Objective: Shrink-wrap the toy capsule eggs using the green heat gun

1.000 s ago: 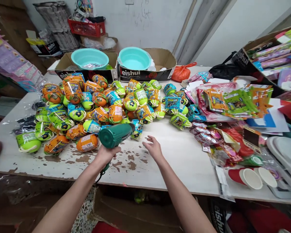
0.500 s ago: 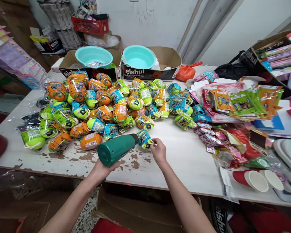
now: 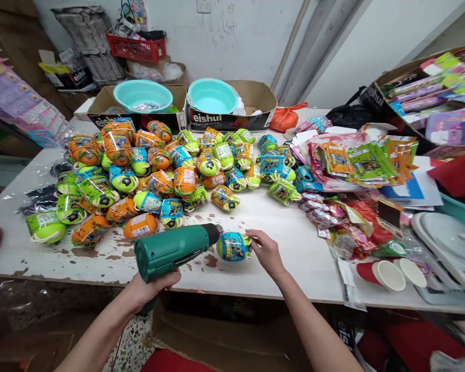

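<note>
My left hand [image 3: 151, 287] is wrapped round the handle of a green heat gun [image 3: 174, 250]. Its dark nozzle points right, close against a blue-wrapped toy egg [image 3: 233, 246] with a yellow-green end. Between the fingertips of my right hand [image 3: 266, 249] is the stringy right end of that egg, held just above the table's front part. Behind it, a pile of similar toy eggs [image 3: 163, 182] in orange, green and blue shrink wrap spreads over the table's left and middle.
Two turquoise basins [image 3: 213, 97] sit in cardboard boxes [image 3: 232, 121] at the back. To the right lie orange and green printed wrappers [image 3: 372, 163], shiny packets [image 3: 321, 211], paper cups [image 3: 387, 275] and a white scale [image 3: 449, 243]. The table's front edge [image 3: 217, 295] runs before me.
The blue-wrapped egg has been turned and brought slightly nearer, its printed side now facing me. The heat gun has shifted a little left and down. The view has also shifted.
</note>
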A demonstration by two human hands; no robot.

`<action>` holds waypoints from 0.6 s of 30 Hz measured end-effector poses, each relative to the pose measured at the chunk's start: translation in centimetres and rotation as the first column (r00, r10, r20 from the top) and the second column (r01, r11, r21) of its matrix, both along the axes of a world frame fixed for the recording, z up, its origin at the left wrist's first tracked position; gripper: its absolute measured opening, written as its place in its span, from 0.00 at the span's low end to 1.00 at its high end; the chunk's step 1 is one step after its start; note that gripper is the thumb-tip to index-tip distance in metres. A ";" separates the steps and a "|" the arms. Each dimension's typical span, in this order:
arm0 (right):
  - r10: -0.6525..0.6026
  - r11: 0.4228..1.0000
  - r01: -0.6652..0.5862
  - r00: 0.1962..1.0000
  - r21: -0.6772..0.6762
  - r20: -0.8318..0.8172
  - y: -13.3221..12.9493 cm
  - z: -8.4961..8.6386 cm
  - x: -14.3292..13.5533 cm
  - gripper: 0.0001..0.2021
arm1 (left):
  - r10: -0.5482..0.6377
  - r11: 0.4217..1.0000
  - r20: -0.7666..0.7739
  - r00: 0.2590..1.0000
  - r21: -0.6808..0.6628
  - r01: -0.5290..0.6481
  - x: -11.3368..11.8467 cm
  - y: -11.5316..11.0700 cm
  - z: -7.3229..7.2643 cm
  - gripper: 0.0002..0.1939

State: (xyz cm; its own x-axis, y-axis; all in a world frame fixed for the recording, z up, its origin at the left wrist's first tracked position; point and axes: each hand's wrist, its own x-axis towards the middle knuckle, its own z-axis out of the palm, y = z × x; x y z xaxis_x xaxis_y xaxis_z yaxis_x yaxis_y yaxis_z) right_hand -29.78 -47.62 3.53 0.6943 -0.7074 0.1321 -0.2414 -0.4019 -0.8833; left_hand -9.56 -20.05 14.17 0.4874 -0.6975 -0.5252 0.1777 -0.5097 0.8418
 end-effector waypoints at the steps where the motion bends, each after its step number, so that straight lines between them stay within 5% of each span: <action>1: -0.067 0.992 0.066 0.998 0.104 0.008 0.0 -0.4 -0.4 0.08 | 0.005 1.000 -0.028 1.000 -0.006 -0.005 -0.1 0.1 0.1 0.11; 7: -0.336 0.779 0.267 0.942 0.568 0.018 1.1 -2.6 -2.5 0.16 | 0.026 0.999 -0.131 0.991 0.025 -0.023 -1.5 1.1 0.3 0.11; 14: -0.454 0.540 0.355 0.886 0.763 -0.091 2.8 -3.0 -2.9 0.18 | -0.104 0.994 -0.111 0.988 0.033 0.108 -4.2 2.2 -0.4 0.13; 18: -0.441 0.494 0.361 0.888 0.791 -0.130 3.3 -2.8 -3.0 0.18 | -0.178 0.982 -0.038 0.983 0.055 0.180 -4.8 1.6 -0.4 0.15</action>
State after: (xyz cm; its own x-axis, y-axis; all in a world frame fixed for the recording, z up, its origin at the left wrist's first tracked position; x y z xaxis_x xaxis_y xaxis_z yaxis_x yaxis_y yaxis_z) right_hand -32.77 -44.30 0.74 0.3235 -0.7548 -0.5706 -0.1082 0.5696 -0.8148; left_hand -14.36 -18.42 13.79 0.3395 -0.7400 -0.5807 0.1058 -0.5834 0.8053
